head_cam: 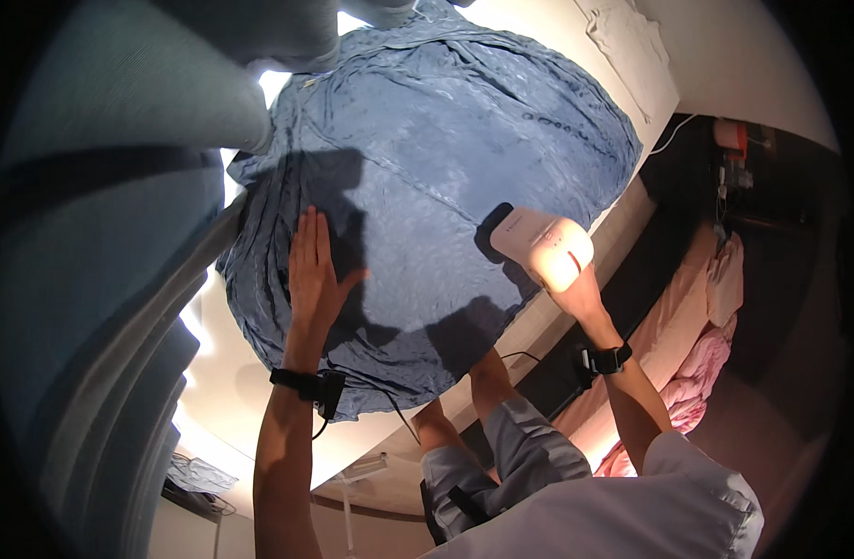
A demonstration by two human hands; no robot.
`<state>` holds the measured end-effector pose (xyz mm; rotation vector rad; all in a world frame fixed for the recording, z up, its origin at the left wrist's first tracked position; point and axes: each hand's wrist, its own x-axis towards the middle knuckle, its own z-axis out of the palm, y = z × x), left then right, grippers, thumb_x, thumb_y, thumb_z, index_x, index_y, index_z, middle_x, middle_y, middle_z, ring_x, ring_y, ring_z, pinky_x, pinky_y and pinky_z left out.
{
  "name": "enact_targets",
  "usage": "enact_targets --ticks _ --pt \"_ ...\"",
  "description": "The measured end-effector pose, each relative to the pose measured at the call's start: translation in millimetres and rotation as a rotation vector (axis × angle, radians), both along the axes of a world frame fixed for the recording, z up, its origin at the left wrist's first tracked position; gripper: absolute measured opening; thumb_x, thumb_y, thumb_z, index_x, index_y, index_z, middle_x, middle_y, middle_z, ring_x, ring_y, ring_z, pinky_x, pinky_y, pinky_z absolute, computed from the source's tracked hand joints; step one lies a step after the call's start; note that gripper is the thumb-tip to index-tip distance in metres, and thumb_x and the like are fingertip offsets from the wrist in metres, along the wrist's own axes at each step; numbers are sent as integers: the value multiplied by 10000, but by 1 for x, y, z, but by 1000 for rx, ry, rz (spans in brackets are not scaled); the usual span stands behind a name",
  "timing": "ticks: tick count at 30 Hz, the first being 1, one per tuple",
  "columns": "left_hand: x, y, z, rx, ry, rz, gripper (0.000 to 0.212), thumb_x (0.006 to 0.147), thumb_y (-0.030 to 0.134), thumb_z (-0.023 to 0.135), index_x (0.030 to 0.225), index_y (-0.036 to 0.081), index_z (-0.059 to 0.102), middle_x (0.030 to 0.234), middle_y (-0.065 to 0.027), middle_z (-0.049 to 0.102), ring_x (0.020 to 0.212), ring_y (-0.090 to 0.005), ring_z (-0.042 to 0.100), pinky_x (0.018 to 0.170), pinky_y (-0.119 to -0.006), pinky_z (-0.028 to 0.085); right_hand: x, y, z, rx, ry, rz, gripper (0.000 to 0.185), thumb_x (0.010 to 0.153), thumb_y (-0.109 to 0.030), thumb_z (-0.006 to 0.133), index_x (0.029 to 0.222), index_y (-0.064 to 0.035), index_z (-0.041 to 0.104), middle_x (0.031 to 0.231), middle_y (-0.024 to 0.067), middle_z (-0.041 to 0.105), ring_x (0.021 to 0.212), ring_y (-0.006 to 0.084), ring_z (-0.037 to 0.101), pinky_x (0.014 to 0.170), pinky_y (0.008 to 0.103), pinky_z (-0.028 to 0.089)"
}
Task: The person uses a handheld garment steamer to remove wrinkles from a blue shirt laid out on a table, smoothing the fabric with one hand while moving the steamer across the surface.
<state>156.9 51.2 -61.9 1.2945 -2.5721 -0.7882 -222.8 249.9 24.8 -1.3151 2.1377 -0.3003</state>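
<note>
A blue, wrinkled cloth (420, 202), seemingly a garment with a row of small round marks near its upper right, is spread over a pale surface. My left hand (313, 269) lies palm down on its left part, thumb apart and the other fingers close together. In my right hand (579, 290) is a white handheld appliance (538, 244), perhaps a garment steamer, with its dark head towards the cloth. My fingers are mostly hidden behind it. Whether the head touches the cloth, I cannot tell. Black bands with small devices circle both wrists.
Grey-blue curtains (133, 209) hang close along the left. A pale crumpled cloth (626, 52) lies at the top right. Beyond the surface's right edge are pink bedding (699, 377), a white cable (671, 133) and a red and white object (731, 136). A black cable (395, 405) runs near my left wrist.
</note>
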Motion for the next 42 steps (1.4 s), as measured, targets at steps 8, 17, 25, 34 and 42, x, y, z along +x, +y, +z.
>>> enact_targets --ticks 8,17,25,34,42 --pt "47 24 -5 26 -108 -4 1363 615 572 861 1643 -31 201 1715 -241 212 1582 -410 239 1248 -504 291 23 -73 -20 -46 138 229 415 880 -188 746 1282 -96 694 1225 174 738 1167 355 701 989 407 556" --pt "40 22 -8 -45 -22 103 1437 500 589 901 1612 -39 241 1697 -242 246 1563 -408 276 1241 -485 307 73 -145 -38 8 -13 32 416 911 -306 699 1258 -77 703 1117 222 756 1078 427 709 914 464 573" --pt "54 19 -6 32 -50 121 1523 413 546 948 1620 -38 225 1710 -233 230 1580 -397 247 1242 -502 297 104 -163 -59 118 23 2 316 861 -236 692 1075 -13 754 998 276 745 979 459 716 861 494 580" --pt "50 17 -5 63 -113 127 1550 395 560 951 1625 -34 219 1720 -213 221 1588 -394 229 1234 -499 293 102 -134 -67 92 44 4 363 868 -306 712 1061 -1 755 959 283 741 943 471 713 837 508 584" --pt "52 19 -10 74 -160 125 1614 384 610 930 1652 -22 158 1730 -207 192 1596 -386 205 1236 -510 277 90 -98 -70 83 57 21 398 881 -350 725 1111 -25 747 975 270 746 953 469 713 832 511 586"
